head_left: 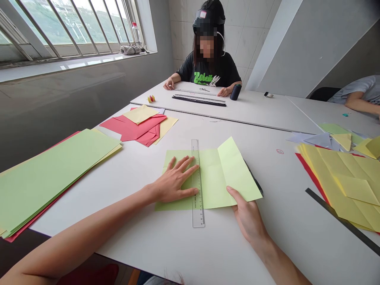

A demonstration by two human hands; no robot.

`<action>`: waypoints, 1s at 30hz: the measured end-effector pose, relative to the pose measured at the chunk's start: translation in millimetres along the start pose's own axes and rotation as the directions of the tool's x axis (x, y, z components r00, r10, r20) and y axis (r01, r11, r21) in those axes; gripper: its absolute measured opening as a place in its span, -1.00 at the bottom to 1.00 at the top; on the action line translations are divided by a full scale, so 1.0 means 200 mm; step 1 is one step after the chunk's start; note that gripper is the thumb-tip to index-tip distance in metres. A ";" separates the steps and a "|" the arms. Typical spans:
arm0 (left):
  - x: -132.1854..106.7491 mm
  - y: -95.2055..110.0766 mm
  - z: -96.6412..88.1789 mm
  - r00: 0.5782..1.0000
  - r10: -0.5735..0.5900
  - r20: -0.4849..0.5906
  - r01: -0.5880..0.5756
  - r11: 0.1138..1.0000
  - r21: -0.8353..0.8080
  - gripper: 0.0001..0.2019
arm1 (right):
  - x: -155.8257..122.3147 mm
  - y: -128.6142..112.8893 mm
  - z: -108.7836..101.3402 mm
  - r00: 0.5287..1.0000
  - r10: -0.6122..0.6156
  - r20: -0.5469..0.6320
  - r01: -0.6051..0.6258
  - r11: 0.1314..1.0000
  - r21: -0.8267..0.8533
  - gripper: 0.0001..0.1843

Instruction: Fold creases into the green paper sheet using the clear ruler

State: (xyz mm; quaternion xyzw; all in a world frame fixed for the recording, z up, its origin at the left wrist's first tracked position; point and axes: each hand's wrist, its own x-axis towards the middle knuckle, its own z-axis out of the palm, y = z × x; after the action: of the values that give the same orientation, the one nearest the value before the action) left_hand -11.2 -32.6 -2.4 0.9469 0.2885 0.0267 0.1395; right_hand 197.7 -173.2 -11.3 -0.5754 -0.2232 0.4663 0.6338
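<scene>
A light green sheet of paper [211, 174] with crease lines lies on the table in front of me, its right part lifted and bent up. Across it, pointing away from me, lies a clear plastic ruler [198, 215]. My left hand [179, 180] is spread flat on the paper's left part, fingertips touching the ruler's edge. With thumb on top and fingers underneath, my right hand [246, 213] grips the lower edge of the raised part. A dark, thin object [255, 180] shows behind the paper's right edge, mostly hidden.
Green, yellow and red sheets [65, 170] are stacked at the left. Red and cream pieces [139, 124] lie farther back. Creased yellow paper [356, 186] and a black strip [341, 219] are at the right. Across the table a person [208, 59] sits behind dark strips [198, 101].
</scene>
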 end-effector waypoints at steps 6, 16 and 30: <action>0.00 0.01 -0.01 1.000 -0.006 0.018 0.006 1.000 0.008 -0.18 | 0.00 0.00 0.00 1.000 -0.002 -0.002 0.002 1.000 0.026 -0.11; 0.00 0.01 -0.01 1.000 -0.003 0.007 0.003 1.000 0.000 -0.19 | 0.01 0.01 0.00 1.000 -0.003 0.003 0.002 0.999 0.032 -0.10; 0.00 0.01 -0.01 1.000 -0.002 0.012 0.002 1.000 0.023 -0.19 | 0.01 0.02 -0.01 1.000 -0.020 0.016 0.020 1.000 0.012 -0.09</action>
State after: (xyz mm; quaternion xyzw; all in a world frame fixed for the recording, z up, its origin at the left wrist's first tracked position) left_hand -10.9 -33.7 -0.9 0.9483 0.2888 0.0176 0.1302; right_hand 200.0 -172.8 -17.0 -0.5655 -0.2311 0.4659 0.6401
